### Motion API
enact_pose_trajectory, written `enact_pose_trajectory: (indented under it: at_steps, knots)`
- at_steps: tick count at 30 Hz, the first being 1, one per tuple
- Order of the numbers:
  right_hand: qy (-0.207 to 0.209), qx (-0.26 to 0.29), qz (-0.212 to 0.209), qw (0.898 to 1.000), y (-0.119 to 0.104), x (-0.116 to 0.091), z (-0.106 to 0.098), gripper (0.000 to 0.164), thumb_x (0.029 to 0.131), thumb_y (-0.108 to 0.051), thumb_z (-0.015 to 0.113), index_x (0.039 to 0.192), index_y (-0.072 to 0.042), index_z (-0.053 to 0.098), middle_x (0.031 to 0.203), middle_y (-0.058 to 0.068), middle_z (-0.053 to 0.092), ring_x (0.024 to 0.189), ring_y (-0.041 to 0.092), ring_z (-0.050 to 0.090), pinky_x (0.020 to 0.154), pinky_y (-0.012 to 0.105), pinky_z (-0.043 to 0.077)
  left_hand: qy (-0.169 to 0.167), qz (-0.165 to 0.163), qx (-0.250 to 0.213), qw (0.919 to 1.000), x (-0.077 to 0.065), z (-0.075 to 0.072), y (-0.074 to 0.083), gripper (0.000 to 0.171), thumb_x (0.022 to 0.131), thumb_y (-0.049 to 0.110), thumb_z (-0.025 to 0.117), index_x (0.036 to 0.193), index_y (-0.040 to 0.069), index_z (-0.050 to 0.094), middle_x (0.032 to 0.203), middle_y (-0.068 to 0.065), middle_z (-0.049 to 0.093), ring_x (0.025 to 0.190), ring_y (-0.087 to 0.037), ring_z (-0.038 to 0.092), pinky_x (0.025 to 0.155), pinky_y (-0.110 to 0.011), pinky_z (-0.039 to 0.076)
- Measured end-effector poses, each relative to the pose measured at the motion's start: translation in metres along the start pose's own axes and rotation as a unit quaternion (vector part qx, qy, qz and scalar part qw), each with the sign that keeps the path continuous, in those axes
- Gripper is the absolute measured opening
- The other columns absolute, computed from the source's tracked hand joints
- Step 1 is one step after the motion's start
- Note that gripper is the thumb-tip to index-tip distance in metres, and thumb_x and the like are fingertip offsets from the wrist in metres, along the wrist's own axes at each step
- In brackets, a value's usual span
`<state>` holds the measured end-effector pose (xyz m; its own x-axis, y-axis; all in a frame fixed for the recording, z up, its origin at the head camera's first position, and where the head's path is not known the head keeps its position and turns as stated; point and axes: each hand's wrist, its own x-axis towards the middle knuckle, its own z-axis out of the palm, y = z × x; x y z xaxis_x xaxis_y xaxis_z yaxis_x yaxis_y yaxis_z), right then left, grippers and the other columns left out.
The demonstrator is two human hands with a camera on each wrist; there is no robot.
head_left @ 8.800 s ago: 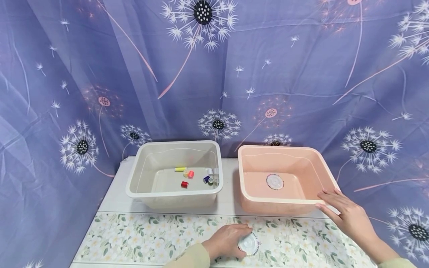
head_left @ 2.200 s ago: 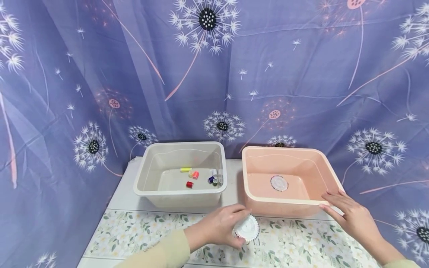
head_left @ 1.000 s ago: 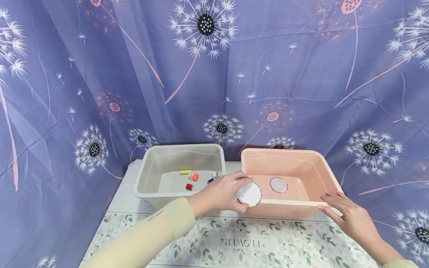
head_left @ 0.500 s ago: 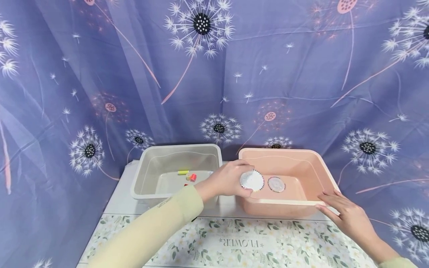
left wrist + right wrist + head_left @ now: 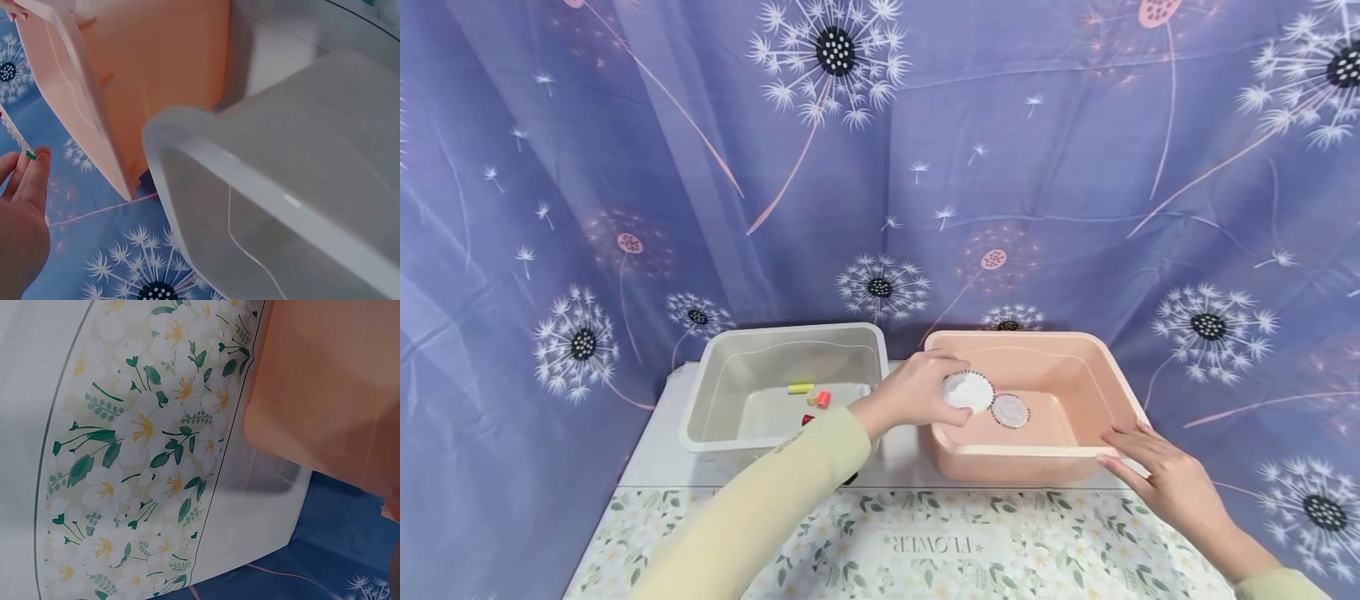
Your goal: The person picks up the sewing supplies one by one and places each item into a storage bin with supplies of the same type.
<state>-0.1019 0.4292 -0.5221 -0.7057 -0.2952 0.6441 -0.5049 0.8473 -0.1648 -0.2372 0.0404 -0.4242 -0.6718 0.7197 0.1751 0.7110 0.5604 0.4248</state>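
Note:
In the head view, my left hand pinches the edge of a round pin wheel, a white disc ringed with coloured pin heads, over the left part of the pink basin. A second pin wheel lies flat on the basin's floor, and the held disc's edge overlaps it in this view. The left wrist view shows the held pin wheel edge-on at the fingertips, mostly out of frame. My right hand rests with fairly straight fingers on the basin's front right corner.
A grey basin stands left of the pink one. In it lie a yellow spool, a coral spool and a red spool; my left sleeve hides part. A flowered mat covers the front; a blue curtain hangs behind.
My left hand has lifted the pin wheel from the mat and carried it forward over the pink basin's front rim. The right hand stays on the basin's corner.

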Motion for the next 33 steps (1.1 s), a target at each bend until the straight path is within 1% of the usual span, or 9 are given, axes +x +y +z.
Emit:
enact_pose_trajectory:
  at_steps: [4, 10, 13, 15, 19, 22, 25, 29, 33]
  knots:
    - [-0.005, -0.001, 0.005, 1.0, 0.0, -0.001, 0.0, 0.056, 0.095, -0.059, 0.071, 0.119, -0.01, 0.082, 0.116, 0.015, 0.08, 0.145, -0.012, 0.035, 0.12, 0.003, 0.022, 0.003, 0.0, -0.017, 0.9998, 0.009, 0.007, -0.001, 0.073, 0.084, 0.039, 0.086, 0.146, 0.008, 0.066, 0.149, -0.007, 0.066, 0.145, -0.024, 0.055, 0.122, -0.031, 0.045]
    - [-0.013, -0.005, 0.013, 1.0, 0.0, -0.001, -0.001, 0.05, 0.09, -0.051, 0.081, 0.12, -0.011, 0.081, 0.117, 0.015, 0.079, 0.144, -0.013, 0.036, 0.12, 0.002, 0.022, 0.003, -0.018, -0.058, 0.9981, 0.02, 0.016, -0.001, 0.071, 0.083, 0.036, 0.088, 0.145, 0.007, 0.067, 0.149, -0.007, 0.066, 0.147, -0.025, 0.053, 0.125, -0.031, 0.041]
    - [-0.013, -0.007, 0.012, 1.0, -0.001, -0.001, -0.001, 0.049, 0.089, -0.049, 0.082, 0.12, -0.011, 0.081, 0.118, 0.015, 0.079, 0.144, -0.013, 0.035, 0.119, 0.002, 0.022, 0.006, -0.019, -0.067, 0.9976, 0.026, 0.02, -0.002, 0.069, 0.083, 0.034, 0.089, 0.142, 0.006, 0.069, 0.145, -0.006, 0.069, 0.145, -0.025, 0.055, 0.125, -0.029, 0.04]
    - [-0.01, -0.006, 0.01, 1.0, -0.001, 0.0, -0.001, 0.049, 0.089, -0.048, 0.082, 0.12, -0.01, 0.081, 0.118, 0.015, 0.079, 0.144, -0.013, 0.036, 0.12, 0.002, 0.022, 0.007, -0.022, -0.073, 0.9971, 0.03, 0.023, -0.003, 0.067, 0.082, 0.034, 0.088, 0.141, 0.006, 0.07, 0.142, -0.005, 0.071, 0.14, -0.021, 0.06, 0.121, -0.024, 0.043]
    - [-0.008, -0.006, 0.005, 1.0, -0.002, 0.001, -0.002, 0.054, 0.096, -0.056, 0.072, 0.119, -0.008, 0.081, 0.117, 0.017, 0.079, 0.144, -0.012, 0.036, 0.121, 0.004, 0.024, 0.003, -0.042, -0.103, 0.9938, 0.039, 0.028, -0.004, 0.065, 0.083, 0.031, 0.089, 0.141, 0.007, 0.07, 0.139, -0.005, 0.073, 0.127, -0.016, 0.067, 0.108, -0.017, 0.05]
    - [-0.005, -0.007, 0.001, 1.0, -0.002, 0.002, -0.001, 0.057, 0.098, -0.059, 0.069, 0.119, -0.008, 0.081, 0.116, 0.018, 0.079, 0.144, -0.011, 0.037, 0.122, 0.006, 0.025, 0.0, -0.058, -0.111, 0.9921, 0.043, 0.032, -0.005, 0.065, 0.084, 0.03, 0.089, 0.141, 0.007, 0.07, 0.138, -0.005, 0.073, 0.124, -0.016, 0.069, 0.105, -0.016, 0.052]
    - [-0.005, -0.005, 0.001, 1.0, -0.001, 0.001, -0.001, 0.052, 0.094, -0.053, 0.075, 0.12, -0.008, 0.081, 0.116, 0.017, 0.079, 0.143, -0.011, 0.038, 0.123, 0.007, 0.026, -0.003, -0.068, -0.117, 0.9908, 0.048, 0.035, -0.009, 0.065, 0.085, 0.031, 0.09, 0.141, 0.006, 0.07, 0.139, -0.006, 0.072, 0.127, -0.017, 0.068, 0.109, -0.017, 0.05]
    - [-0.011, -0.006, 0.005, 1.0, -0.001, 0.001, -0.002, 0.049, 0.093, -0.05, 0.078, 0.122, -0.01, 0.081, 0.118, 0.016, 0.079, 0.143, -0.01, 0.039, 0.122, 0.007, 0.026, -0.005, -0.08, -0.135, 0.9876, 0.052, 0.04, -0.013, 0.064, 0.084, 0.029, 0.09, 0.14, 0.004, 0.07, 0.139, -0.006, 0.072, 0.13, -0.018, 0.068, 0.112, -0.017, 0.049]
    - [-0.015, -0.006, 0.008, 1.0, -0.001, 0.0, -0.002, 0.047, 0.088, -0.041, 0.083, 0.124, -0.012, 0.08, 0.119, 0.015, 0.079, 0.144, -0.011, 0.038, 0.123, 0.008, 0.026, -0.015, -0.077, -0.136, 0.9876, 0.058, 0.045, -0.017, 0.061, 0.084, 0.027, 0.09, 0.138, 0.003, 0.071, 0.136, -0.007, 0.073, 0.126, -0.018, 0.07, 0.109, -0.017, 0.051]
